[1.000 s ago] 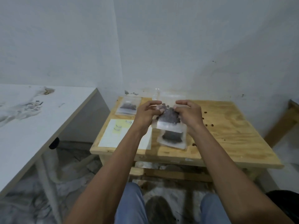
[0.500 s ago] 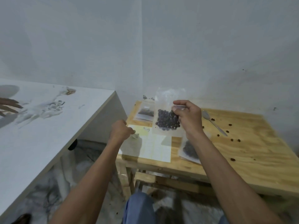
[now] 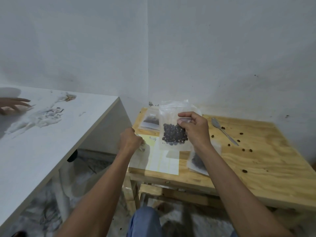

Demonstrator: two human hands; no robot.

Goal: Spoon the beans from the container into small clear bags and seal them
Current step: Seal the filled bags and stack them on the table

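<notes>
My right hand point(image 3: 195, 129) pinches a small clear bag point(image 3: 172, 127) upright above the wooden table point(image 3: 256, 161); dark beans fill the bag's lower half. My left hand point(image 3: 130, 140) is down at the left end of a white and yellow sheet point(image 3: 162, 161) lying on the table, its fingers curled on the sheet's edge or something small there. Two more bags with beans lie flat: one at the back left point(image 3: 150, 121), one under my right forearm point(image 3: 198, 162). A metal spoon point(image 3: 224, 131) lies on the table to the right, with loose beans point(image 3: 246, 149) scattered around it.
A white desk point(image 3: 51, 139) with smears stands to the left, its corner close to the wooden table. Another person's hand point(image 3: 13, 105) rests on it at the far left. Grey walls meet in a corner behind. My knees in blue trousers point(image 3: 145, 221) are below.
My left hand has let go of the bag and dropped to the sheet. My right hand alone holds the bag up. The view has swung left, showing more of the white desk.
</notes>
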